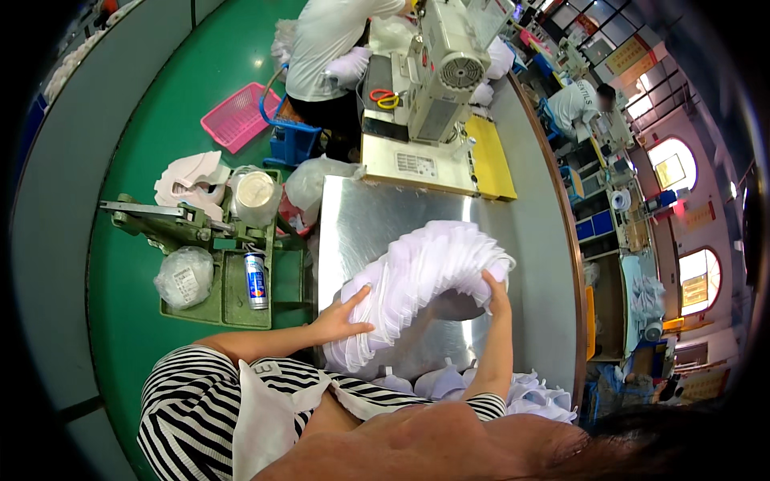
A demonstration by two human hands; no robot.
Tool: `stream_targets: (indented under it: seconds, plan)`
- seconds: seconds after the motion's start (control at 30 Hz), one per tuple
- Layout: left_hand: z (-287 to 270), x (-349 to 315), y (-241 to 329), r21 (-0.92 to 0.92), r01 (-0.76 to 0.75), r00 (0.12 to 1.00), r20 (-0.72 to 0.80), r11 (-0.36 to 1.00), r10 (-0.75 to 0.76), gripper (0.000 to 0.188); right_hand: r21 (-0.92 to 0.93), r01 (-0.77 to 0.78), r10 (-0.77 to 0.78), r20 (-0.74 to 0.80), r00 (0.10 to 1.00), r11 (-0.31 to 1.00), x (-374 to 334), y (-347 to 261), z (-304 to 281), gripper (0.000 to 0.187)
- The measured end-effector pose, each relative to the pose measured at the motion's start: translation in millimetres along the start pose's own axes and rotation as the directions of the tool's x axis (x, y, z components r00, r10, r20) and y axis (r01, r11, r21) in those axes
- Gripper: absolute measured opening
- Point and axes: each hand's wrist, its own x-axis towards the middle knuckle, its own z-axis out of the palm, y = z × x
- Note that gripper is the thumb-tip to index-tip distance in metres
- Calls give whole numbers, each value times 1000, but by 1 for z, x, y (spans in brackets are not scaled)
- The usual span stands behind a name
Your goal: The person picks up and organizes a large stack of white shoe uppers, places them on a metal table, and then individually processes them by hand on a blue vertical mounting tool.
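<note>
Both hands clasping arched stack of white fabric pieces (417,280) over steel table (361,216), left hand (343,319) at lower end, right hand (497,290) at far end, blue-and-white can (256,280) on green stand (233,297), pink basket (239,116) on floor.

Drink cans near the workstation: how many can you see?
1. A single drink can stands on the green stand left of the metal table, beside a wrapped bundle. Others may be hidden.

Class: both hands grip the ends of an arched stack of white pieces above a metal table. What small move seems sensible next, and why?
Probably lower the white stack flat onto the metal table: the left hand and right hand hold only its ends, so the middle bows unsupported.
</note>
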Motion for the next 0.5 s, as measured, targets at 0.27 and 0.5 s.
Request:
stream_targets:
  seconds: [0.27, 0.5]
  plan:
    - [-98, -34, 110, 300, -419, 844, -221, 857, 489, 80, 127, 483, -470, -122, 874, 866, -69, -157, 49, 72]
    - [-206, -149, 145, 458, -514, 647, -347, 725, 678, 79, 362, 686, -701, -111, 704, 632, -133, -223, 151, 60]
